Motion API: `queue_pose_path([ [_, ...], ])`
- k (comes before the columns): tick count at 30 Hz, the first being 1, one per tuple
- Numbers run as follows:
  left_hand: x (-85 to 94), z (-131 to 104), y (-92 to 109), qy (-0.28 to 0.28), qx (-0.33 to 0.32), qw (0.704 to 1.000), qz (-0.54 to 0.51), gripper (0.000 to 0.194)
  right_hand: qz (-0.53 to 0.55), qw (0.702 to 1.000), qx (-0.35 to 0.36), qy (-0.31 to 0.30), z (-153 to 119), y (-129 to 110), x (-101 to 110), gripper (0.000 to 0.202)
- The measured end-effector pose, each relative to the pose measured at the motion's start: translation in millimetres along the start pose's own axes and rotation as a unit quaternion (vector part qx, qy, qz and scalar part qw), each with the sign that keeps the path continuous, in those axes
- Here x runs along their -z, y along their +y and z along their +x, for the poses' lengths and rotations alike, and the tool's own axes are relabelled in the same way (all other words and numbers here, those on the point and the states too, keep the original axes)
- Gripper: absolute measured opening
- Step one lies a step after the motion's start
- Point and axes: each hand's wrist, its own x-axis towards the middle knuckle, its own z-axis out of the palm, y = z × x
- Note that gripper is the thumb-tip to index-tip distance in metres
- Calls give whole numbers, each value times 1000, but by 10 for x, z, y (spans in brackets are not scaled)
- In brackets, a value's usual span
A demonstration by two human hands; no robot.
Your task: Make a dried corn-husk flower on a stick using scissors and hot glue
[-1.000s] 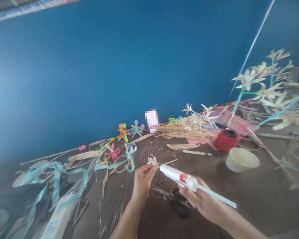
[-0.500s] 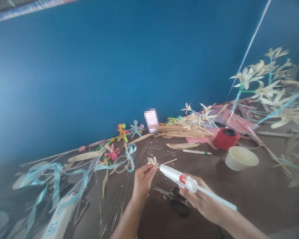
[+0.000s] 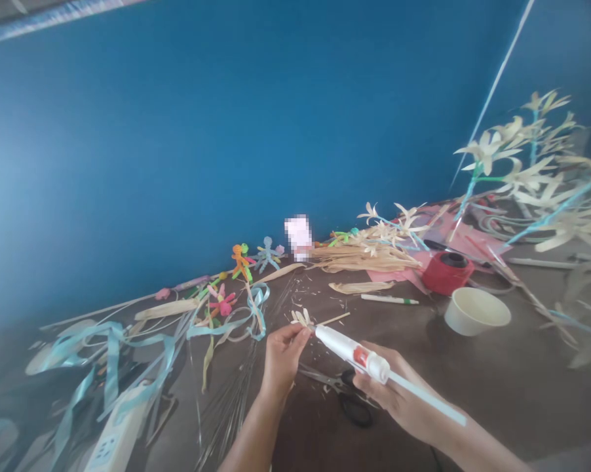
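Observation:
Between the fingertips of my left hand (image 3: 286,354) is a small flower (image 3: 301,317) with cream, husk-like petals. My right hand (image 3: 391,387) is wrapped round a white hot glue gun (image 3: 343,345), whose tip meets the base of the flower. A pale glue stick (image 3: 428,397) sticks out of the gun's back end over my right wrist. A thin tan strip (image 3: 335,319) shows just behind the nozzle; whether it belongs to the flower I cannot tell. Below the gun lie scissors (image 3: 355,408) with black handles, partly covered by my right hand.
Blue ribbon (image 3: 111,360), a power strip (image 3: 113,439) and thin wires (image 3: 227,413) lie left. Small coloured figures (image 3: 239,261) line the wall. Dried husks (image 3: 364,259), a pen (image 3: 388,299), red tape (image 3: 447,274), a cream bowl (image 3: 477,312) and husk flowers (image 3: 487,154) are to the right.
Almost nothing differs. The back end of the glue gun and its glue stick have dipped very slightly, while the tip stays at the flower.

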Motion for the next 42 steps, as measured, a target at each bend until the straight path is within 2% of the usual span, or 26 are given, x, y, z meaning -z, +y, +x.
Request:
queue_pose_path([
  [3,-11,7,-7,11,0,1000,-4,14,2,999,-5,-49,1,-16,15,38],
  [8,-10,10,1,9,7,1000,-15,16,6,998,-5,-68,16,-47,19,39],
  [22,-14,-5,25,11,8,1000,-17,14,21,999,-11,-24,5,5,14,38],
  [34,-34,-11,46,11,4,1000,-23,14,11,999,-4,-43,5,-8,36,36],
  [42,-37,-7,43,10,5,1000,-14,16,0,1000,1,-21,-15,33,32,36],
])
